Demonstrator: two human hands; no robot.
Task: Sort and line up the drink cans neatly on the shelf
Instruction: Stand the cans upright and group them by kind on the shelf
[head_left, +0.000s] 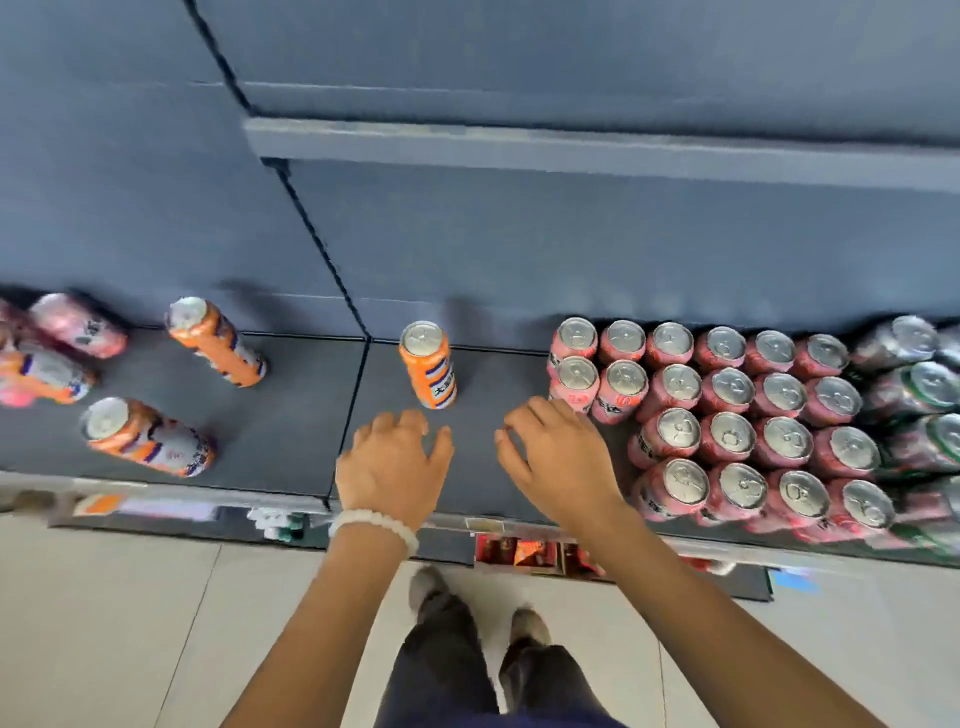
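1. Hovering low over the dark grey shelf (291, 415): left hand (392, 467) and right hand (558, 457), both loosely spread, holding nothing.
2. Standing upright just beyond the hands: a lone orange can (428, 364).
3. Filling the right side in tight rows: pink cans (727, 405).
4. Standing scattered at the left: more orange cans (150, 436).
5. Lying below: pale tiled floor (104, 623).

lone can (428, 364) mid-shelf (291, 415) | packed cans (727, 410) right | scattered cans (156, 389) left
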